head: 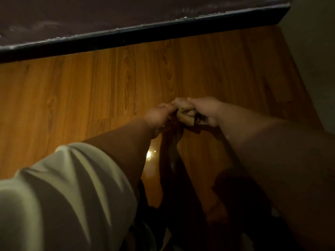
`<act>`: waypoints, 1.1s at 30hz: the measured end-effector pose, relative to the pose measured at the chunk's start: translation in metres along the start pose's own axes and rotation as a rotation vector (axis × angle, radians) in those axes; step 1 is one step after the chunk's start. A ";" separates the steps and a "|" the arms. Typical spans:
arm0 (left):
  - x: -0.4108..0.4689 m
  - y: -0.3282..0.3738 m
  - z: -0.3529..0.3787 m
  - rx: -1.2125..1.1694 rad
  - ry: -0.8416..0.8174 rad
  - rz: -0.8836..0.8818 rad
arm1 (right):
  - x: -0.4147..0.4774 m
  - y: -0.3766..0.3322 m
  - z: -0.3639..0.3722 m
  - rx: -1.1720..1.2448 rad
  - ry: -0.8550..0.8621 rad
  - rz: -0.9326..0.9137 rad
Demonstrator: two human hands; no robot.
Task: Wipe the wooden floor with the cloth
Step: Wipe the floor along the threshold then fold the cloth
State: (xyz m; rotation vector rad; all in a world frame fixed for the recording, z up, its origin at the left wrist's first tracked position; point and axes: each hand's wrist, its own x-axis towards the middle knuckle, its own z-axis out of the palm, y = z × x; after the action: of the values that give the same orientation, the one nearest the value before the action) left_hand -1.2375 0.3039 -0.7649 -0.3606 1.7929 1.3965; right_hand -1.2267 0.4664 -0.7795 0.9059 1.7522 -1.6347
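Note:
A small, bunched, light-brown cloth (184, 113) is held above the wooden floor (90, 91) between both hands, near the middle of the view. My left hand (159, 116) grips its left end and my right hand (204, 111) grips its right end. A darker part of the cloth hangs down below the hands. The floor is orange-brown planks with a bright glossy spot just under my left wrist. The fingers are mostly hidden behind the backs of the hands.
A black baseboard (145, 33) runs across the top, with a dark purplish wall (90, 13) above it. A pale wall (315, 51) rises at the right. Dark shapes, hard to make out, lie at the bottom centre near my legs.

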 end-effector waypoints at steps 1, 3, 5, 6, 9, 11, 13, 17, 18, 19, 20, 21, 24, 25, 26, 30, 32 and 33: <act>-0.006 0.002 0.001 -0.013 0.021 0.027 | -0.011 -0.001 0.000 0.088 -0.004 0.023; -0.016 0.008 0.001 -0.025 0.051 0.078 | -0.031 -0.005 -0.003 0.260 -0.090 0.026; -0.028 0.017 -0.001 -0.029 0.125 0.129 | -0.054 -0.010 -0.006 0.237 -0.178 -0.038; -0.034 0.023 -0.003 -0.064 0.162 0.158 | -0.064 -0.012 -0.007 0.173 -0.188 -0.063; -0.051 0.038 -0.010 -0.243 0.122 0.247 | -0.090 -0.023 -0.003 0.026 -0.153 -0.132; -0.063 0.047 -0.013 -0.346 0.017 0.225 | -0.103 -0.028 -0.003 0.028 -0.101 -0.174; -0.079 0.052 -0.016 -0.361 -0.103 0.166 | -0.117 -0.031 -0.003 0.050 -0.117 -0.181; -0.090 0.055 -0.016 -0.017 -0.110 0.161 | -0.128 -0.040 -0.007 0.046 -0.216 -0.185; -0.087 0.056 -0.015 0.032 -0.065 0.188 | -0.125 -0.039 -0.009 0.025 -0.194 -0.203; -0.084 0.056 -0.015 0.060 -0.044 0.218 | -0.121 -0.038 -0.011 -0.027 -0.142 -0.227; -0.083 0.057 -0.014 0.082 -0.041 0.239 | -0.119 -0.036 -0.013 -0.085 -0.089 -0.247; -0.083 0.056 -0.008 0.121 -0.052 0.238 | -0.118 -0.030 -0.019 -0.105 -0.041 -0.249; -0.075 0.053 0.012 0.377 -0.018 0.267 | -0.111 -0.013 -0.040 -0.014 -0.055 -0.234; -0.073 0.054 0.019 0.479 0.018 0.292 | -0.108 -0.011 -0.046 0.012 -0.073 -0.224; -0.066 0.054 0.024 0.553 0.052 0.320 | -0.105 -0.011 -0.050 0.014 -0.085 -0.219; -0.026 0.050 0.034 0.550 0.105 0.345 | -0.070 -0.016 -0.061 -0.012 -0.048 -0.215; -0.005 0.057 0.038 0.447 0.087 0.291 | -0.049 -0.025 -0.067 -0.066 0.035 -0.221; 0.001 0.062 0.043 0.416 0.050 0.284 | -0.042 -0.025 -0.070 -0.087 0.020 -0.228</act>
State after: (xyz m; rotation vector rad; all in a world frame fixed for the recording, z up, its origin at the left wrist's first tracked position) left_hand -1.2602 0.3647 -0.7267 0.0829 2.1797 1.1617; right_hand -1.2181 0.5312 -0.7248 0.7062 1.9849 -1.6780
